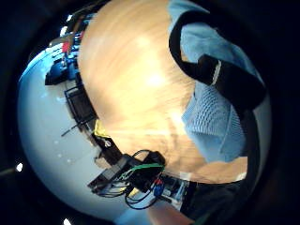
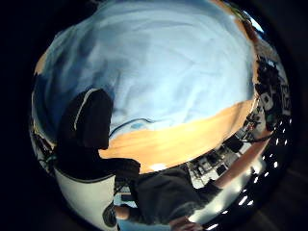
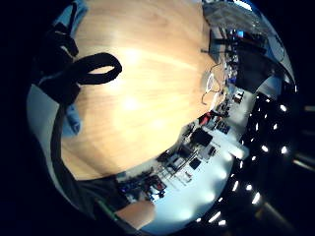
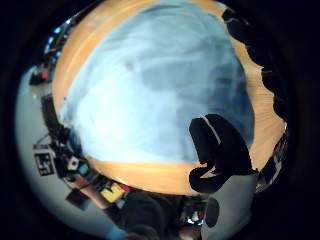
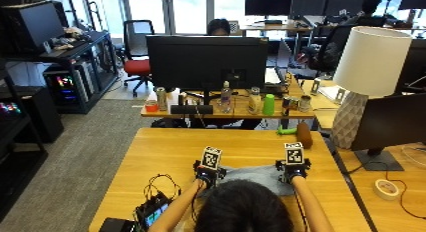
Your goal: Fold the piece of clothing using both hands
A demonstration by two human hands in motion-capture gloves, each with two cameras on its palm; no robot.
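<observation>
light blue garment (image 5: 256, 175) lies spread near the bench (image 5: 173, 152) front edge; both hands' grip cannot be told; folding looks barely begun.

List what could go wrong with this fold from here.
The cloth lies close to the table's near edge, so a pull toward the person may drag it off. The left hand and right hand sit at opposite sides of it; uneven lifting could skew the fold. Cables and a device beside the left forearm might snag.

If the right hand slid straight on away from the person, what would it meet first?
Only bare wooden table, it seems. The right hand rests on the light blue garment; beyond lies open tabletop up to the far edge, though depth is unclear.
</observation>
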